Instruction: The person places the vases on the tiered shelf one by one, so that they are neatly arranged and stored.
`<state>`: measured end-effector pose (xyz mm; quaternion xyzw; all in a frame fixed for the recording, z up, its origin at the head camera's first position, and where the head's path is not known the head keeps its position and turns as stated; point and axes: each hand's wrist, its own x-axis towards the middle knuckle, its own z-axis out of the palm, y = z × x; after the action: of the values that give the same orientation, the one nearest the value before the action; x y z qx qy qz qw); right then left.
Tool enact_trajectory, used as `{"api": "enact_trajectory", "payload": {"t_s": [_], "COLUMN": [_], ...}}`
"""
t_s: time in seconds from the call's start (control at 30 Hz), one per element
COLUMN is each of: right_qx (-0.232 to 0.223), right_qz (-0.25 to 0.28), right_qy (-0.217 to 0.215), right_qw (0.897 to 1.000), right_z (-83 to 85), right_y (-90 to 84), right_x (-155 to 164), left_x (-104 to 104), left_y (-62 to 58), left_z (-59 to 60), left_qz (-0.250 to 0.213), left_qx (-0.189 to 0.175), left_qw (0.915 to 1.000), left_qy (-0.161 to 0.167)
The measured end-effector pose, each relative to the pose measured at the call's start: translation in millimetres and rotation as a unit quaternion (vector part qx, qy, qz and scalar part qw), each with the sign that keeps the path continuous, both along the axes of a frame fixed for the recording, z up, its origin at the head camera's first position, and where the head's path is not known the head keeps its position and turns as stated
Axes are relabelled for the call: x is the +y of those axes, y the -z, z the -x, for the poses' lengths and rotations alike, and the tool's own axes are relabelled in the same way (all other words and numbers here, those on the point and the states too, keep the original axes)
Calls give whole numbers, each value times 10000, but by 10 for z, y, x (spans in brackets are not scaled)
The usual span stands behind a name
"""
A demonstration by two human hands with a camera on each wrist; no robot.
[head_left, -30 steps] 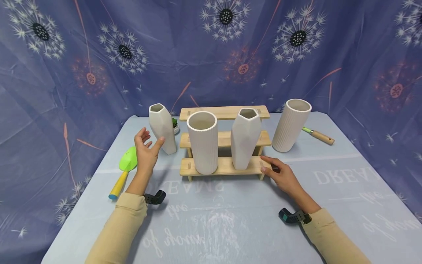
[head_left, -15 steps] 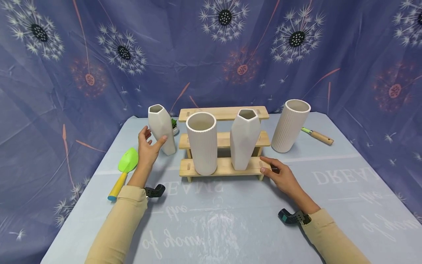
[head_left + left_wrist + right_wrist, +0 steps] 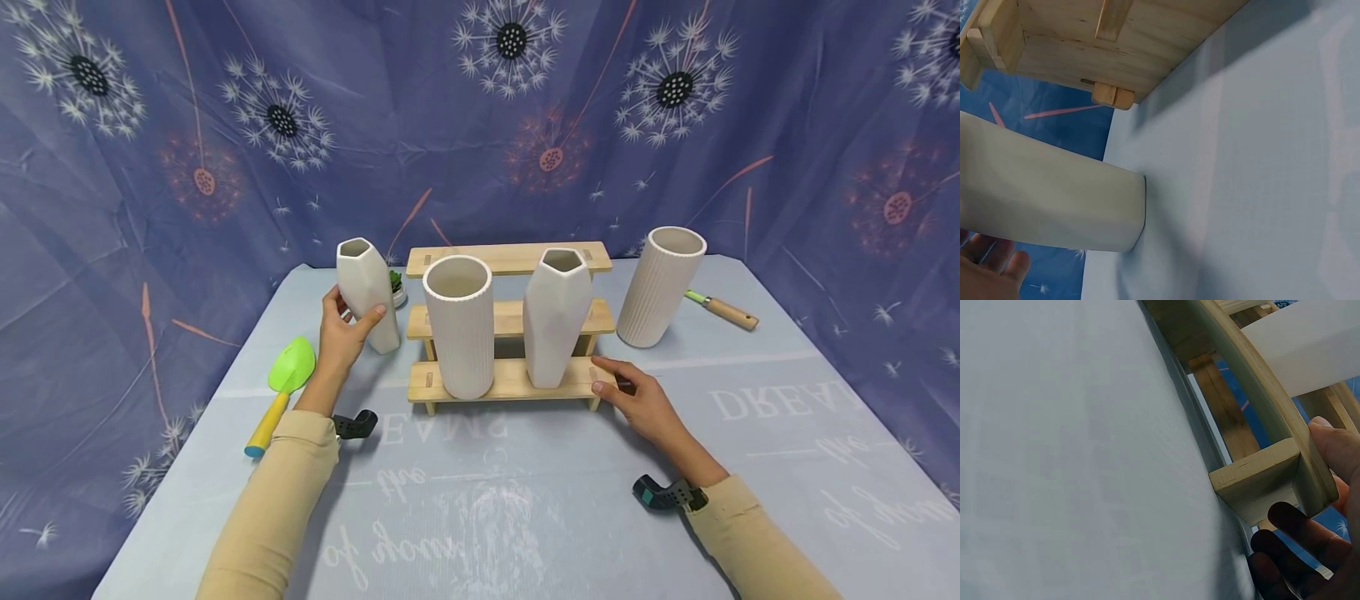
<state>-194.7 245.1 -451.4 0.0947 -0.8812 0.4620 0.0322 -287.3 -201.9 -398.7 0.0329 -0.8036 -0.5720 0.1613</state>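
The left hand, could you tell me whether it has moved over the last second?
Yes. The left hand has closed in rightward on the faceted white vase beside the wooden stand and now grips it; earlier it was open just short of it.

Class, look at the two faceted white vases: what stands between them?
In the head view, the ribbed vase on the rack's lowest step stands between the left faceted vase and the right faceted vase.
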Motion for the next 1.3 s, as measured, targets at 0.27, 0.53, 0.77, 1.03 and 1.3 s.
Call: {"api": "enact_trajectory", "payload": {"t_s": [0.27,0.53,0.77,1.03,1.3], "right_qx": [-68,-70,-78,4,-6], "right_qz": [-96,-155,-121,57,28], "right_qy": [63,29,30,-49,-38], "right_qw": [9999,9999,9999,10000,10000], "right_z": [-2,-131,-171,-162,-168], "right_y": [-20,-256,-320,-297,-311], "right_x": [-12,-113,-135,-124,-130], "left_x": [8,19,12,13,11], "left_y": [-35,-87,-43,-40,-143], "left_z": [27,10,27,17,-56], "left_qz": [-155,-318,-214,-241,-449], "left_qx": [-72,-236,-142,-123,12], "left_qw": [9998,9991,9997,9995,9985], "left_qy": [143,154,5,-149,-297]}}
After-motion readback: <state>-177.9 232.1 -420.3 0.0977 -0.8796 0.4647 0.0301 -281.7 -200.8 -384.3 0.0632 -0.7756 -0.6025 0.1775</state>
